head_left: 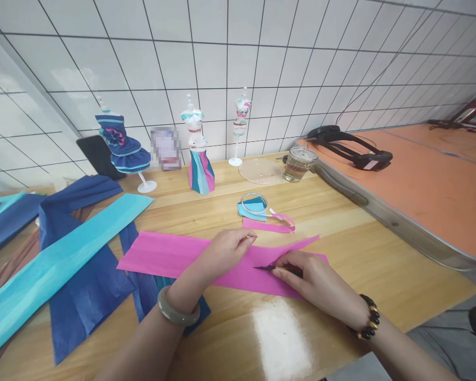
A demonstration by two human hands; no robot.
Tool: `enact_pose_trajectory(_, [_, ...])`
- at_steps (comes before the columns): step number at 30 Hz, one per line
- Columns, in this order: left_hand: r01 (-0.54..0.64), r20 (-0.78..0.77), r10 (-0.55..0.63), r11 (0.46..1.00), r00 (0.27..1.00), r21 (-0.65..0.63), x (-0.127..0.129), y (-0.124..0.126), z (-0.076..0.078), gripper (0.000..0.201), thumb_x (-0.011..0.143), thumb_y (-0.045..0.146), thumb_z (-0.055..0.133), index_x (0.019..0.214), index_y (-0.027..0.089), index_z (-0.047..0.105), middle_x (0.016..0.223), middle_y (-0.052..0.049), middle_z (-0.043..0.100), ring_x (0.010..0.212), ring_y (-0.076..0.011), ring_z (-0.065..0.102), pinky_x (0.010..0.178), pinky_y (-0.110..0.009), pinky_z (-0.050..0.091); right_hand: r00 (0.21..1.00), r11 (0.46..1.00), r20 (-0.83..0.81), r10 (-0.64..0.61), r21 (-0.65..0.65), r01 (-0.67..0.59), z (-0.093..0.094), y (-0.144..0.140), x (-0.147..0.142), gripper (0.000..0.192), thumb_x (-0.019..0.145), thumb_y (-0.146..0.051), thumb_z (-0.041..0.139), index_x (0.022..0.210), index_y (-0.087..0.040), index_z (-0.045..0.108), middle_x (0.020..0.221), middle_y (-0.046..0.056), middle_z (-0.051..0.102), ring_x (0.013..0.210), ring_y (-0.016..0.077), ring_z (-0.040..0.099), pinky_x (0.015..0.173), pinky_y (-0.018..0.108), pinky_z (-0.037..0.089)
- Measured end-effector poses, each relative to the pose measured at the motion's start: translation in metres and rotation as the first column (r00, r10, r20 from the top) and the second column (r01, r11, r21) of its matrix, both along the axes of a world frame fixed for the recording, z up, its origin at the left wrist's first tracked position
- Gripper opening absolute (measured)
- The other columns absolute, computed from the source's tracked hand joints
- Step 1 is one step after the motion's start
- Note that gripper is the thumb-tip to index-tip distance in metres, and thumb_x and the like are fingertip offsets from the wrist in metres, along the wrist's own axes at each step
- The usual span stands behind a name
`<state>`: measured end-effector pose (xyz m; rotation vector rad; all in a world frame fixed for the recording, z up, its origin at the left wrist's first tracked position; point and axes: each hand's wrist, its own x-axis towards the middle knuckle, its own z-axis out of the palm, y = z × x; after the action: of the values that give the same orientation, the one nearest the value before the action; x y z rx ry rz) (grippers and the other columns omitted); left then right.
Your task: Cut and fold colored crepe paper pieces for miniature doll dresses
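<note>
Your pink paper sheet point(174, 256) lies flat on the wooden table point(381, 264), just in front of you. Its long axis runs left to right, tilting slightly away toward the right. The right end is split: an upper strip point(297, 246) tapers to a point aimed right and a little away. The paper is matte and finely creased, like crepe.

Your left hand point(226, 248) rests palm-down on the sheet near its middle, fingers curled and pinching at the upper edge. A pale green bangle point(178, 312) sits on that wrist.

Your right hand point(313, 280) lies on the sheet's right part, fingers drawn narrow around a dark, thin tool point(267, 268) whose tip points left along the split. What the tool is, you cannot tell. A dark bead bracelet point(368, 317) circles that wrist.

Left of the sheet lie a long turquoise paper band point(55, 264) and crumpled navy paper point(83, 296). Beyond the sheet sit a small pink offcut point(267, 226) and a tape ring point(254, 202). Further back stand three small dress forms point(200, 153) in paper dresses, and a glass jar point(299, 164).
</note>
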<state>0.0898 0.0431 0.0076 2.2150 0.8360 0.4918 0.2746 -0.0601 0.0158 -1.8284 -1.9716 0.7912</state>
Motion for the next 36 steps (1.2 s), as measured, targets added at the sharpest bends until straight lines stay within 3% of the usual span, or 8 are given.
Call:
enact_pose_trajectory(6, [0.011, 0.031, -0.007, 0.991, 0.999, -0.132, -0.0031, 0.0038, -0.0024, 0.025, 0.079, 0.027, 0.053, 0.102, 0.020, 0.062, 0.094, -0.002, 0.068, 0.087, -0.0169, 0.062, 0.078, -0.026, 0.046, 1.000, 1.000, -0.002, 0.008, -0.006, -0.008, 0.0004, 0.0013, 0.0003, 0.021, 0.086, -0.034, 0.048, 0.087, -0.022, 0.064, 0.085, 0.002, 0.067, 0.075, 0.0170, 0.059, 0.065, 0.026, 0.042])
enact_pose_trajectory(14, [-0.012, 0.077, 0.027, 0.980, 0.997, -0.199, -0.0015, 0.0029, -0.0044, 0.025, 0.078, 0.020, 0.051, 0.100, 0.019, 0.063, 0.092, -0.003, 0.067, 0.085, -0.0151, 0.061, 0.077, -0.025, 0.047, 1.000, 1.000, 0.003, 0.014, -0.003, -0.014, 0.0014, 0.0014, 0.0006, 0.021, 0.086, -0.034, 0.047, 0.087, -0.023, 0.065, 0.086, 0.002, 0.067, 0.076, 0.0172, 0.059, 0.066, 0.027, 0.042])
enact_pose_trajectory(36, [0.008, 0.081, 0.005, 0.986, 0.997, -0.169, -0.0018, 0.0032, -0.0060, 0.021, 0.078, 0.019, 0.050, 0.093, 0.020, 0.065, 0.091, -0.001, 0.068, 0.085, -0.0151, 0.062, 0.077, -0.025, 0.047, 1.000, 1.000, 0.008, -0.025, -0.017, 0.025, 0.0026, 0.0007, -0.0013, 0.021, 0.086, -0.034, 0.047, 0.083, -0.023, 0.065, 0.081, 0.000, 0.068, 0.072, 0.0167, 0.059, 0.064, 0.027, 0.042])
